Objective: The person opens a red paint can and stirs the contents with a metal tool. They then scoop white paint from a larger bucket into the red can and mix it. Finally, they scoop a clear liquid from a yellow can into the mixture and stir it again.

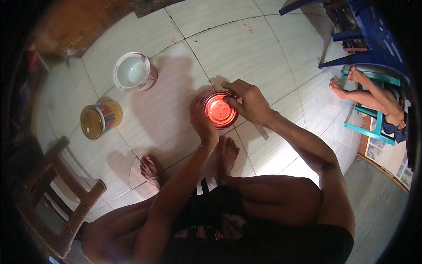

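A red can (220,113) with a glowing-bright round top is between my two hands above the tiled floor. My left hand (203,115) is closed around the can's left side. My right hand (248,103) grips its upper right rim, thumb over the top; its index fingertip is partly hard to make out. A flat grey strip (262,132) shows just beyond the can, below my right hand, partly hidden by that hand; I cannot tell whether it is held. My bare feet are on the floor below.
A white bucket (135,71) stands upper left, with a yellow tub (100,120) on its side or tilted below it. A brown chair (61,193) is at lower left. At right are a blue plastic chair (367,33), a teal stool (362,133) and another person's bare legs (373,99).
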`<act>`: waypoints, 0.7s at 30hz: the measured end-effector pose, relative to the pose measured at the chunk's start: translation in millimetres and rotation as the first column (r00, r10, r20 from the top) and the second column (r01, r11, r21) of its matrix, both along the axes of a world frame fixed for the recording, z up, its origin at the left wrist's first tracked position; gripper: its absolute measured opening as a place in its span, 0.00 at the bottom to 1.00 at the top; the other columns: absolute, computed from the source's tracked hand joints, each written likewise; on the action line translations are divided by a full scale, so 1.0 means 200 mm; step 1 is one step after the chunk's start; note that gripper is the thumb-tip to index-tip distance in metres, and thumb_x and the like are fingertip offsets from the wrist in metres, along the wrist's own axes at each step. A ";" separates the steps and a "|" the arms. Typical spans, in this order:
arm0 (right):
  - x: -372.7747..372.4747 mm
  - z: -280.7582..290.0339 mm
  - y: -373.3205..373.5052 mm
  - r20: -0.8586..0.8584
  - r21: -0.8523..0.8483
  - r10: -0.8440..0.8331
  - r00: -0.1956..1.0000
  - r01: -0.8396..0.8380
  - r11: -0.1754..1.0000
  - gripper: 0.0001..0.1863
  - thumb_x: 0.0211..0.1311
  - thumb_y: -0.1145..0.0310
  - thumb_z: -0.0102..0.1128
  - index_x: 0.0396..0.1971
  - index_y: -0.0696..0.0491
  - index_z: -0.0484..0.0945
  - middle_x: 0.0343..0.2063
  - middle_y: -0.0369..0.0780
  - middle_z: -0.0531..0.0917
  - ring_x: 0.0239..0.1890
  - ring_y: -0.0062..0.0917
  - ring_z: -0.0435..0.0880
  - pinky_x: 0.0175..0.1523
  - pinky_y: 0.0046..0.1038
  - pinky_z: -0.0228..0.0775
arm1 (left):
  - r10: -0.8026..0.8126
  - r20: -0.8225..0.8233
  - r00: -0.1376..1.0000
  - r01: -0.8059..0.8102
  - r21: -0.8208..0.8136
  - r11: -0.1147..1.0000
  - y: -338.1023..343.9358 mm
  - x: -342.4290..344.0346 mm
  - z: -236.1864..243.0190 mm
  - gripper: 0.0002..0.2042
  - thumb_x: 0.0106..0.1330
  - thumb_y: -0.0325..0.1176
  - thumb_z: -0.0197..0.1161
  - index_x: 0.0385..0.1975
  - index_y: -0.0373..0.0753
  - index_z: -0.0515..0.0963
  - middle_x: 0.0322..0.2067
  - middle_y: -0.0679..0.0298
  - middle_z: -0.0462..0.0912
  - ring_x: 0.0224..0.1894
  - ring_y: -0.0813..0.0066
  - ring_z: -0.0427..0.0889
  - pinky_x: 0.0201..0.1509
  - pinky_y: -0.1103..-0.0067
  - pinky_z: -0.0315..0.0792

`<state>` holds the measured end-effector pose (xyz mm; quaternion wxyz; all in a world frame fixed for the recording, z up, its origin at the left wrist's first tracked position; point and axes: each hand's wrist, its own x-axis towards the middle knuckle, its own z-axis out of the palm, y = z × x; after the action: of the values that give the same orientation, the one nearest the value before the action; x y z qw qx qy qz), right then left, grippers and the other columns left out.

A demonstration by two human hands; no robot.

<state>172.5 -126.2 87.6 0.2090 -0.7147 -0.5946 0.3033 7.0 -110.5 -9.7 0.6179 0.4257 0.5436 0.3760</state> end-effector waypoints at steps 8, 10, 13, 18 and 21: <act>-0.05 0.08 0.04 -0.034 -0.210 0.024 0.999 -0.031 0.977 0.25 0.55 0.65 0.78 0.48 0.59 0.77 0.48 0.52 0.78 0.56 0.49 0.77 0.59 0.44 0.74 | -0.635 -0.032 0.772 0.590 0.409 0.696 0.10 -0.23 -0.05 0.66 0.38 0.35 0.91 0.77 0.37 0.48 0.69 0.50 0.66 0.73 0.49 0.66 0.74 0.60 0.67; -0.08 0.07 0.06 0.010 -0.225 0.040 0.999 -0.036 0.974 0.27 0.52 0.67 0.79 0.47 0.60 0.75 0.48 0.53 0.77 0.56 0.50 0.76 0.60 0.45 0.73 | -0.635 -0.167 0.754 0.634 0.438 0.637 0.13 -0.19 -0.09 0.62 0.40 0.37 0.91 0.75 0.37 0.52 0.68 0.50 0.67 0.72 0.49 0.68 0.73 0.60 0.68; -0.09 0.06 0.07 0.077 -0.264 0.045 0.996 -0.024 0.964 0.28 0.49 0.70 0.81 0.46 0.61 0.73 0.47 0.53 0.76 0.55 0.51 0.76 0.61 0.46 0.73 | -0.581 -0.213 0.786 0.605 0.464 0.647 0.12 -0.15 -0.10 0.58 0.43 0.40 0.90 0.72 0.36 0.55 0.66 0.50 0.69 0.70 0.49 0.70 0.73 0.61 0.68; -0.08 0.07 0.06 0.134 -0.302 0.064 0.989 -0.021 0.953 0.32 0.48 0.71 0.81 0.48 0.65 0.69 0.48 0.54 0.76 0.54 0.51 0.78 0.60 0.44 0.75 | -0.550 -0.142 0.823 0.550 0.439 0.710 0.10 -0.13 -0.06 0.56 0.44 0.42 0.90 0.70 0.36 0.57 0.65 0.49 0.71 0.69 0.51 0.71 0.73 0.63 0.69; -0.08 0.07 0.06 0.183 -0.215 0.114 0.976 -0.074 0.974 0.31 0.48 0.73 0.81 0.47 0.64 0.69 0.47 0.54 0.77 0.52 0.52 0.78 0.57 0.44 0.76 | -0.522 -0.062 0.850 0.506 0.367 0.780 0.06 -0.12 -0.06 0.55 0.44 0.41 0.90 0.70 0.35 0.59 0.65 0.49 0.70 0.69 0.52 0.72 0.73 0.64 0.69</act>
<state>156.8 -113.6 100.8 0.0596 -0.7297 -0.6106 0.3019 -16.3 -97.9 -21.6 0.6169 0.6581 0.3125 0.2979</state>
